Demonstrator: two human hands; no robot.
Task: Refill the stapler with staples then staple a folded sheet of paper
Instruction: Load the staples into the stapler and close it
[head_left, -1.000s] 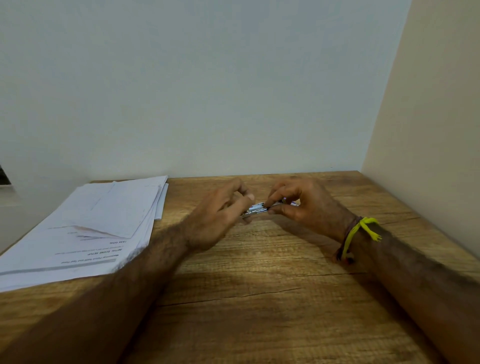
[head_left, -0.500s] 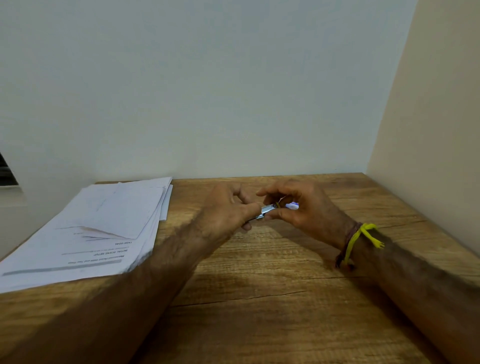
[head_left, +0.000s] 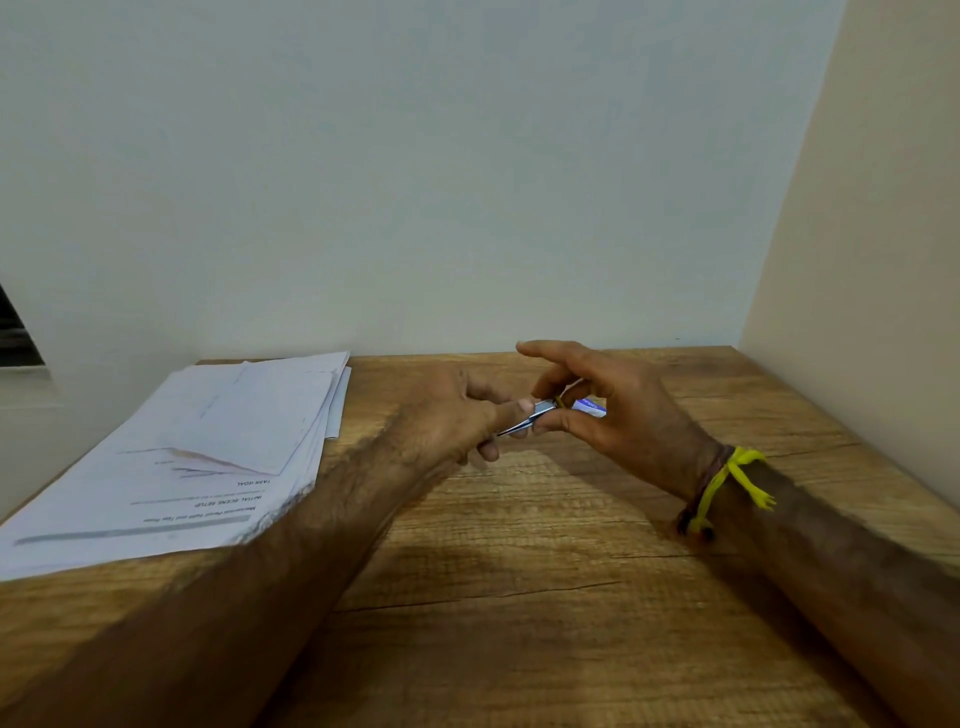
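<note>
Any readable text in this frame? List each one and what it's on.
"TASK GOAL": top printed sheet of the paper stack, upside down to the camera.
"INITIAL SCENE SETUP": same sheet, upside down.
Title line and body lines on that sheet: too blurred to read.
Print on the small blue-and-white box by the right hand: too small to read.

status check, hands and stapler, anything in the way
Left hand and right hand both pinching small silver metal stapler above wooden table. White paper stack lies left, clear of hands.
</note>
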